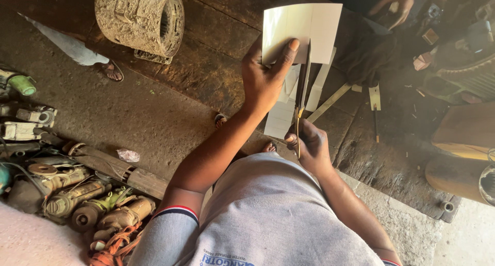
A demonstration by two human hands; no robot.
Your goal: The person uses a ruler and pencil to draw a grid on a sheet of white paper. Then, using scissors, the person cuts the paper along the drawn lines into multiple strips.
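My left hand [265,77] pinches a pale cream sheet of paper or card [301,31] by its lower edge, thumb on the front, and holds it upright above the floor. My right hand [309,144] grips the handles of a pair of scissors [301,90]. The blades point up and sit at the sheet's bottom edge, just right of my left thumb. Cut strips and pieces of the same pale sheet [281,116] lie on the dark floor beneath my hands.
A dusty motor stator [140,19] stands at the top left. Old power tools and motor parts [67,194] are heaped at the left. Another person's hand [394,3] reaches in at the top right, near a ribbed motor housing [466,80]. A sandalled foot [111,70] is left.
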